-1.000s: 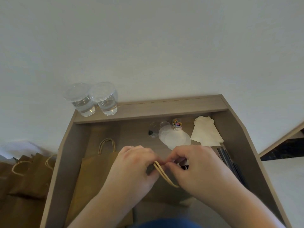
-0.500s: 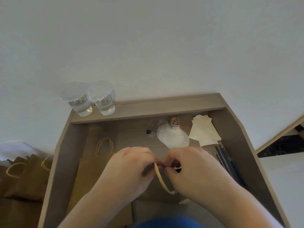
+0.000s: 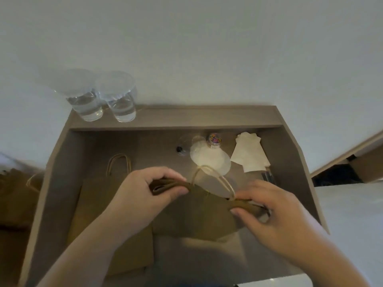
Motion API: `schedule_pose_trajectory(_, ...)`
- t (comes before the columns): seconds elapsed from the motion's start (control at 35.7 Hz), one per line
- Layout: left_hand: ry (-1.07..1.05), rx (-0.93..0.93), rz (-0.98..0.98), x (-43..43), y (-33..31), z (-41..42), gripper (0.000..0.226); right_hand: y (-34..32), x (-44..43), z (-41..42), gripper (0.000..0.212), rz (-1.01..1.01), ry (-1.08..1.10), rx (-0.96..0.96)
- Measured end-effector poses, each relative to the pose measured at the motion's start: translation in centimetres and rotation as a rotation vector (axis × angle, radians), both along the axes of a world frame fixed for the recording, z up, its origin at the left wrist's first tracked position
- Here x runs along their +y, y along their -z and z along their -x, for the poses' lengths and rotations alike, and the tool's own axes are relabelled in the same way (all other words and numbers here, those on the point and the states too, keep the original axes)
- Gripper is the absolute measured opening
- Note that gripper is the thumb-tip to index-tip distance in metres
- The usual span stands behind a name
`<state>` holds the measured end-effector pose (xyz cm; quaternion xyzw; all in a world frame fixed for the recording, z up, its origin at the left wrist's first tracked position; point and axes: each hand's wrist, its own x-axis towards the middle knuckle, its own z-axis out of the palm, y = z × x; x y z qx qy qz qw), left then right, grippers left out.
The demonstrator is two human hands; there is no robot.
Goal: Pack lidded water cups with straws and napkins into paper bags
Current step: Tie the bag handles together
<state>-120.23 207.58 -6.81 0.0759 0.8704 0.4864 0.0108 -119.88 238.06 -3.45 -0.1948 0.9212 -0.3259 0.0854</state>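
Center of desk (image 3: 165, 255): left hand (image 3: 143, 195) pinches left end of paper bag (image 3: 199, 212) top edge, fingers curled over it; right hand (image 3: 275, 212) pinches right end. Bag is stretched between them, handle loop up. Two lidded water cups (image 3: 87, 100) stand upright on back ledge (image 3: 207, 117), far left. Napkins (image 3: 248, 156) and flat lids (image 3: 209, 160) lie behind bag. Spare bag (image 3: 91, 204) lies flat under left forearm.

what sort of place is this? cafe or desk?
Likely a makeshift takeaway packing station, not clearly a cafe: grey-brown wooden desk against a bare white wall, two clear plastic lidded water cups on its back ledge, stack of cream paper napkins.
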Motion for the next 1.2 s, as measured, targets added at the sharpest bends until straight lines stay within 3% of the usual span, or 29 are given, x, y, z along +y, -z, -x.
schedule_pose_trajectory(0.11,-0.211,0.066,-0.120,2.8,-0.7,-2.0,0.038,-0.2,1.7,0.7,0.017,0.069,-0.034,0.032)
schedule_pose_trajectory(0.31,-0.401,0.214,-0.191,7.6,-4.7,-6.1,0.017,-2.8,5.5,2.5,0.003,0.251,-0.235,0.104)
schedule_pose_trajectory(0.5,-0.600,0.202,-0.215,10.6,-6.6,-10.4,0.014,-2.5,6.5,4.9,0.030,0.621,-0.464,-0.211)
schedule_pose_trajectory(0.67,-0.859,0.231,-0.178,9.9,-8.7,-17.9,0.014,-2.3,0.3,3.6,0.029,0.707,-0.673,-0.240)
schedule_pose_trajectory(0.78,-1.050,0.243,-0.117,7.8,-10.0,-24.2,0.006,-3.0,-6.0,-0.5,0.026,0.686,-0.869,-0.276)
schedule_pose_trajectory(0.98,-1.304,0.259,-0.050,3.0,-9.1,-35.7,0.017,-3.9,-15.9,-10.2,0.006,0.479,-1.077,-0.273)
schedule_pose_trajectory(1.06,-1.394,0.241,-0.040,0.1,-7.8,-41.0,0.038,-3.8,-20.8,-15.1,0.012,0.370,-1.147,-0.261)
schedule_pose_trajectory(1.12,-1.444,0.214,-0.043,-2.2,-7.1,-44.4,0.039,-3.6,-23.9,-18.4,0.008,0.276,-1.188,-0.272)
schedule_pose_trajectory(1.2,-1.496,0.170,-0.084,-6.3,-6.2,-48.8,0.037,-3.0,-28.6,-22.9,0.022,0.083,-1.246,-0.314)
